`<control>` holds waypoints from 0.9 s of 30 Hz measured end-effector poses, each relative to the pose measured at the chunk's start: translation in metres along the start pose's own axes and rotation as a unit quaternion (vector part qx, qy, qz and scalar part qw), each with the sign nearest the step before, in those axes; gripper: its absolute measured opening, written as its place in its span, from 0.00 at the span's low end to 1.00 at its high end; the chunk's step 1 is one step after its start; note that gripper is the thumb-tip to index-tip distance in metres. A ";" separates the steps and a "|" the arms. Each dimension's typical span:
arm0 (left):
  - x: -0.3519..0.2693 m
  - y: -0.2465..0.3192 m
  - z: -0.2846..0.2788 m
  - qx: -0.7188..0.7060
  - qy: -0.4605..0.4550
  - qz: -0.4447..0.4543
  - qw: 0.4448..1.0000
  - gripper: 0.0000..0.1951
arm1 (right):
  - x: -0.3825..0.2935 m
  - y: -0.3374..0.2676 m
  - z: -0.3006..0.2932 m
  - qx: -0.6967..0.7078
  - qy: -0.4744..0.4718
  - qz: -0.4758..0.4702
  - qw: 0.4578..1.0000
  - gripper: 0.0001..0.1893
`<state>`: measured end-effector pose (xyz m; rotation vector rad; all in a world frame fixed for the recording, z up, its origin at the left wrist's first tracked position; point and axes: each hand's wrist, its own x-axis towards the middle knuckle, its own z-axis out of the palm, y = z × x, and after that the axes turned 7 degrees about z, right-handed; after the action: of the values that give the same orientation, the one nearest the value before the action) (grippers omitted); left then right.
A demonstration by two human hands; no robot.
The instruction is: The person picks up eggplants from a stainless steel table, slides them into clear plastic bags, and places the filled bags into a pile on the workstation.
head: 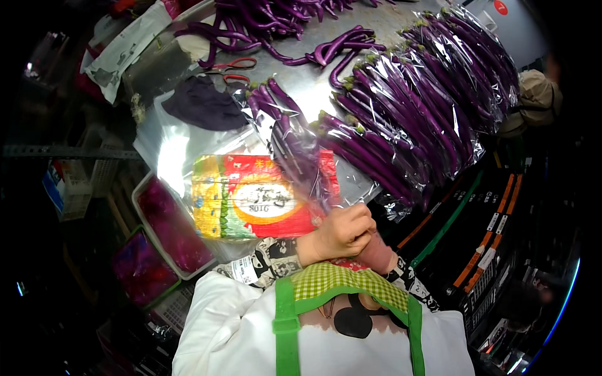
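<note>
My left hand [345, 232] is closed on the gathered near end of a clear plastic bag of long purple eggplants [287, 127]. Just right of it and partly behind it, my right hand [377, 251] is against the same bag end; its fingers are largely hidden. The bag lies slanted over a red and yellow printed woven sack [268, 202]. Right of it, several bagged eggplants [400, 113] lie side by side. Loose eggplants [263, 19] are heaped at the far side. Red-handled scissors [237, 70] rest beside a dark cloth [204, 103].
Clear plastic sheets or bags [176, 141] cover the left part of the metal table [310, 89]. Lined plastic bins [171, 225] stand at the lower left. Stacked black crates [475, 225] with orange strips are at the right. A white printed bag [127, 47] is at the upper left.
</note>
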<state>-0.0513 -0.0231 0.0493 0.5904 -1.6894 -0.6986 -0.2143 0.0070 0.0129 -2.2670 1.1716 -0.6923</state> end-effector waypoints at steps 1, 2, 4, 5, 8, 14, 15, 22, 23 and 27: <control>-0.001 0.000 0.002 0.000 -0.011 0.011 1.000 0.09 | 0.017 -0.018 -0.022 0.241 -0.059 0.210 0.946 0.10; -0.001 -0.001 0.005 0.001 -0.022 0.023 0.999 0.09 | 0.018 -0.015 -0.024 0.217 -0.046 0.231 0.947 0.07; 0.000 -0.003 0.008 -0.019 -0.040 0.021 0.999 0.10 | 0.018 -0.006 -0.030 0.166 -0.010 0.275 0.947 0.02; 0.002 -0.003 0.009 -0.026 -0.040 0.033 0.998 0.10 | 0.001 0.010 -0.012 0.205 0.008 0.267 0.941 0.06; 0.007 0.000 0.007 -0.022 -0.041 0.051 0.998 0.09 | 0.014 0.017 -0.013 0.267 0.015 0.259 0.928 0.12; 0.004 -0.010 0.020 -0.047 -0.053 0.026 0.997 0.10 | 0.002 0.000 -0.002 0.211 -0.033 0.203 0.956 0.12; 0.005 -0.007 0.020 -0.052 -0.054 0.035 0.997 0.10 | 0.006 0.001 -0.003 0.205 -0.026 0.206 0.956 0.12; 0.010 -0.005 0.023 -0.042 -0.102 0.041 0.993 0.09 | 0.025 0.009 0.008 0.199 -0.020 0.192 0.961 0.13; 0.011 -0.005 0.021 -0.037 -0.104 0.043 0.993 0.09 | 0.025 0.012 0.007 0.192 -0.015 0.188 0.963 0.13; 0.010 -0.004 0.021 -0.029 -0.095 0.044 0.994 0.10 | 0.027 0.019 0.010 0.152 -0.012 0.172 0.973 0.13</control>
<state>-0.0743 -0.0301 0.0500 0.4160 -1.8519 -0.7575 -0.2058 -0.0230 -0.0008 -1.7605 1.3049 -0.6540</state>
